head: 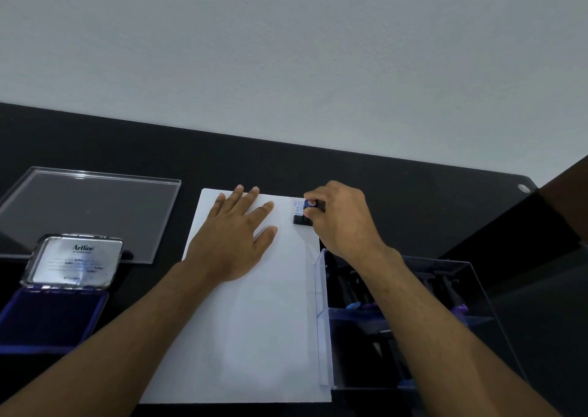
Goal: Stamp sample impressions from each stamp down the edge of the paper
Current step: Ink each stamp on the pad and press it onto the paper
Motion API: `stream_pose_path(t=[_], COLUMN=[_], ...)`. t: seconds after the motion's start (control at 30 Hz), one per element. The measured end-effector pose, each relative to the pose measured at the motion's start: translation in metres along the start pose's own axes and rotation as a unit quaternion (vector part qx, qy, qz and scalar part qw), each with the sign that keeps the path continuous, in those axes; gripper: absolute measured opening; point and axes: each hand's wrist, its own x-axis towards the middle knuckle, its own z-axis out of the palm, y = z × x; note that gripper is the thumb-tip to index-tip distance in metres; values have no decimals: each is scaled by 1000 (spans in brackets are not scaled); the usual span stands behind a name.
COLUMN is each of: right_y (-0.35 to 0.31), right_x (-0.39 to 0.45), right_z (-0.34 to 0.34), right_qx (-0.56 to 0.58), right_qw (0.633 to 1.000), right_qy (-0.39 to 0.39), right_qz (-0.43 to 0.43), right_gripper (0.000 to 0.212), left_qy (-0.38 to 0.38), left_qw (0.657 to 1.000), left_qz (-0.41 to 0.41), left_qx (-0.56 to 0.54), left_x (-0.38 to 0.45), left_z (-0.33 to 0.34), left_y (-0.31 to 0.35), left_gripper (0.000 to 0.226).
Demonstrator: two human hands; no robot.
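Note:
A white sheet of paper point(254, 321) lies on the black table. My left hand point(235, 238) rests flat on its upper part, fingers spread. My right hand point(340, 219) grips a small stamp point(304, 216) with a blue top and black base, pressed on the paper near its far right edge. Faint blue impressions point(298, 206) show just beyond the stamp. An open blue ink pad point(47, 318) with its silver lid point(74, 262) raised sits at the left.
A clear plastic box point(413, 321) holding several stamps stands right of the paper, under my right forearm. Its clear lid point(86, 213) lies at the far left. A grey wall rises behind the table.

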Motion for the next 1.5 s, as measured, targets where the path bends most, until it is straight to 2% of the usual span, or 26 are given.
stream_pose_path(t=[0.83, 1.0, 1.1, 1.23, 1.3, 1.43, 1.5], right_y=[-3, -2, 2, 12, 13, 13, 14], right_x=[3, 0, -3, -5, -7, -6, -5], right_z=[-1, 0, -7, -15, -16, -19, -19], right_qx=[10, 14, 51, 202, 275, 417, 438], right_qw=[999, 1000, 997, 965, 936, 850, 833], right_qy=[-19, 2, 48, 137, 147, 150, 144], right_qz=[32, 20, 20, 97, 163, 283, 307], right_gripper=[32, 29, 20, 12, 10, 6, 7], left_qy=[-2, 2, 7, 13, 13, 7, 11], left_qw=[1000, 1000, 1000, 1000, 1000, 1000, 1000], left_qz=[0, 4, 9, 8, 7, 5, 5], left_qx=[-1, -4, -7, -4, -7, -10, -13], left_x=[0, 0, -1, -1, -1, -2, -1], left_z=[0, 0, 0, 1, 2, 0, 0], left_y=[0, 0, 0, -1, 0, 0, 0], left_gripper=[84, 83, 82, 79, 79, 82, 83])
